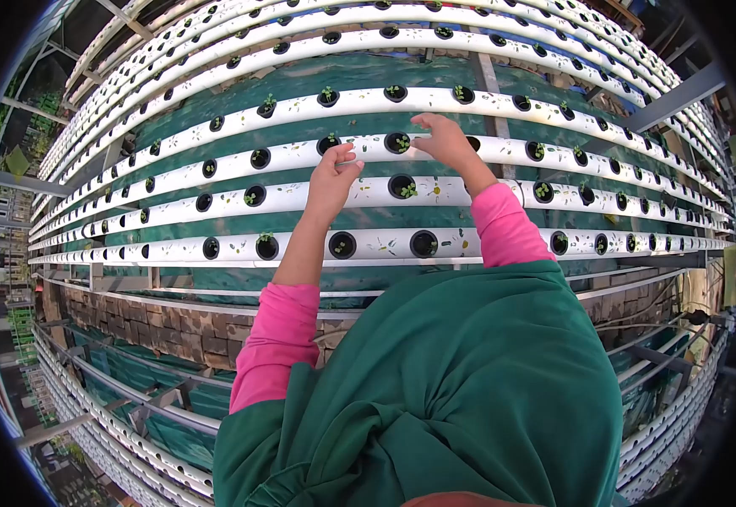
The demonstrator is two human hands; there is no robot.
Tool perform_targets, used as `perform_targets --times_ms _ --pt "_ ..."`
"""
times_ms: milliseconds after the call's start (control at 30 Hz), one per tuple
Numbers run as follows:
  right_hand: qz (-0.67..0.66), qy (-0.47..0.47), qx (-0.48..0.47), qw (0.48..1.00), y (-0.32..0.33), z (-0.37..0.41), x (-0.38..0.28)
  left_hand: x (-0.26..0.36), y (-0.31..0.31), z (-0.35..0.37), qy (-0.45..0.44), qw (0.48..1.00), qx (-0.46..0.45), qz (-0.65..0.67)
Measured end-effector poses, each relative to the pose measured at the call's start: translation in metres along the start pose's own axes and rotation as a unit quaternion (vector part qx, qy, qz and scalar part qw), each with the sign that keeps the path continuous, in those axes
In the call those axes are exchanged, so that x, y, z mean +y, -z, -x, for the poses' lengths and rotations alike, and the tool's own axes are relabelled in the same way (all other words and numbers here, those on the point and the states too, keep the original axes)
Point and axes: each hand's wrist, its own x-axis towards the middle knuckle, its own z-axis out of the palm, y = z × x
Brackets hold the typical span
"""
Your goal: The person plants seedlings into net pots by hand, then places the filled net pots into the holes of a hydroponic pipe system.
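My left hand (332, 176) is over a white pipe (503, 150), its fingers loosely bent and the thumb a little apart, with nothing seen in it. Just beyond its fingertips, a black net cup (328, 144) with a seedling sits in a hole of that pipe. My right hand (446, 142) reaches over the same pipe, forefinger and thumb apart beside another black net cup (396, 143) holding a small green seedling (402, 144). A dark hole (474, 144) in the pipe shows just right of that hand.
More white pipes with seedling cups run parallel in front and behind, small leaf bits scattered on them. Green sheeting (300, 82) lies beneath. A grey metal beam (680, 97) crosses at right. A brick strip (157, 325) runs below the nearest pipe.
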Motion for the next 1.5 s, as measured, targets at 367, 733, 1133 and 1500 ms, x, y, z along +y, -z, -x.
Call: perform_targets --times_ms 367,733,1133,1500 --pt "-0.081 -0.062 -0.035 0.994 -0.003 -0.015 -0.020 -0.002 0.011 -0.003 0.002 0.999 -0.040 0.007" --pt "-0.151 -0.045 -0.010 0.987 0.003 0.020 -0.106 0.029 -0.010 -0.015 -0.077 0.992 -0.086 0.041" --pt "-0.223 -0.066 0.099 0.968 -0.054 0.059 -0.093 0.012 0.031 -0.022 0.079 0.938 -0.126 0.313" --pt "-0.146 -0.036 0.229 0.962 -0.081 0.060 -0.115 0.026 0.031 -0.013 0.132 0.909 -0.125 0.375"
